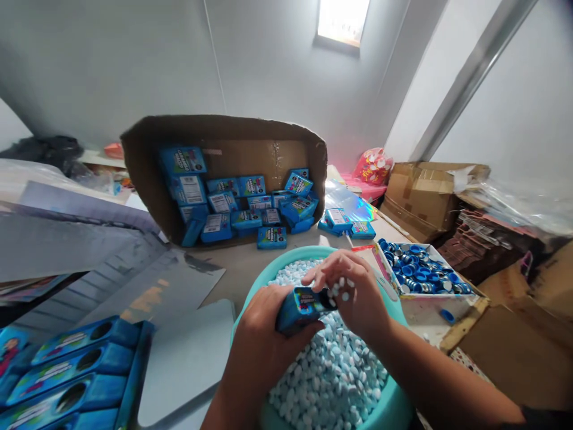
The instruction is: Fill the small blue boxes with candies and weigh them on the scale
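Note:
My left hand is closed around a small blue printed box, tilted with its dark round opening towards the right. My right hand is curled at that opening, with several small white candy tablets showing by its palm and fingers. Both hands are above a turquoise tub heaped with pale blue and white tablets of the same kind. The inside of the box is hidden.
A cardboard box lies on its side behind the tub, holding several blue boxes. On the right, a tray contains blue caps; one loose cap lies outside it. Blue boxes with round holes stand in rows at lower left.

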### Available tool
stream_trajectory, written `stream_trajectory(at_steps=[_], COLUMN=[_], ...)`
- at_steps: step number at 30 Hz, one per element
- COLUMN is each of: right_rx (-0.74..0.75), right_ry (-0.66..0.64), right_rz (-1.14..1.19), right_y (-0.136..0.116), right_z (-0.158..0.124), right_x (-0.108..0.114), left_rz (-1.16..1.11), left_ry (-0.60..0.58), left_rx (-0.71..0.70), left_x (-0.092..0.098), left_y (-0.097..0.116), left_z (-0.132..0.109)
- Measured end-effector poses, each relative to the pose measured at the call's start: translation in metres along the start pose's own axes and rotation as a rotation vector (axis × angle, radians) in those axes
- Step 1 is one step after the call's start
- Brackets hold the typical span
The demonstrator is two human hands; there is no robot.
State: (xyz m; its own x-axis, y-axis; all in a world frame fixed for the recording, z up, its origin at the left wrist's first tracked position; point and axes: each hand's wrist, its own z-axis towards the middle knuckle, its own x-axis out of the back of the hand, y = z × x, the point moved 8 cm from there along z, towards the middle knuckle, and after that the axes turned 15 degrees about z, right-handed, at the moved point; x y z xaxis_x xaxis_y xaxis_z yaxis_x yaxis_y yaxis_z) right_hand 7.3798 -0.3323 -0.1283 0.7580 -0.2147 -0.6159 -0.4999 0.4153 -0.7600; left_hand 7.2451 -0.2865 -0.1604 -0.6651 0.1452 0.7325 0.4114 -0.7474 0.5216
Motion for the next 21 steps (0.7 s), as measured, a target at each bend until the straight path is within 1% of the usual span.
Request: stream_trajectory(at_steps=[3, 5, 7, 9, 11, 12, 15, 16, 17, 18, 19, 21], right_rx=[-0.028, -0.059, -0.101, -0.136, -0.192, -0.235, -0.388, -0.417, -0.439, -0.461, -0.478, -0.530], right_ry=[0.004, 0.044, 0.095, 0.110, 0.063, 0.019, -0.133, -0.162, -0.162, -0.133, -0.074, 0.082], right_rz=[-0.048, -0.149, -0.369, -0.640, -0.831, -0.869, -0.840, -0.814, -0.778, -0.725, -0.652, -0.448], right_y=[-0.007, -0.010, -0.013, -0.013, -0.007, -0.001, 0.020, 0.025, 0.030, 0.034, 0.038, 0.049], right_z=[0.002, 0.003, 0.004, 0.004, 0.001, -0.001, -0.012, -0.015, -0.017, -0.019, -0.021, -0.024], right_x=[0.007, 0.023, 0.045, 0.065, 0.076, 0.077, 0.066, 0.061, 0.057, 0.055, 0.055, 0.058], left_rz=[-0.004, 0.008, 0.033, 0.049, 0.045, 0.038, 0.015, 0.006, -0.001, -0.006, -0.011, -0.021], left_ry=[0.018, 0.021, 0.029, 0.028, 0.013, 0.004, -0.009, -0.014, -0.018, -0.025, -0.034, -0.044], left_rx=[0.001, 0.010, 0.012, 0.010, 0.018, 0.024, 0.043, 0.046, 0.051, 0.054, 0.055, 0.064], left_x=[0.003, 0.003, 0.003, 0.001, -0.001, -0.003, -0.006, -0.007, -0.008, -0.009, -0.009, -0.008], left_y=[0.000, -0.001, -0.002, -0.002, -0.003, -0.004, -0.007, -0.008, -0.008, -0.009, -0.009, -0.009], left_z=[0.000, 0.000, -0.001, -0.002, -0.003, -0.003, -0.004, -0.003, -0.003, -0.002, -0.002, 0.000])
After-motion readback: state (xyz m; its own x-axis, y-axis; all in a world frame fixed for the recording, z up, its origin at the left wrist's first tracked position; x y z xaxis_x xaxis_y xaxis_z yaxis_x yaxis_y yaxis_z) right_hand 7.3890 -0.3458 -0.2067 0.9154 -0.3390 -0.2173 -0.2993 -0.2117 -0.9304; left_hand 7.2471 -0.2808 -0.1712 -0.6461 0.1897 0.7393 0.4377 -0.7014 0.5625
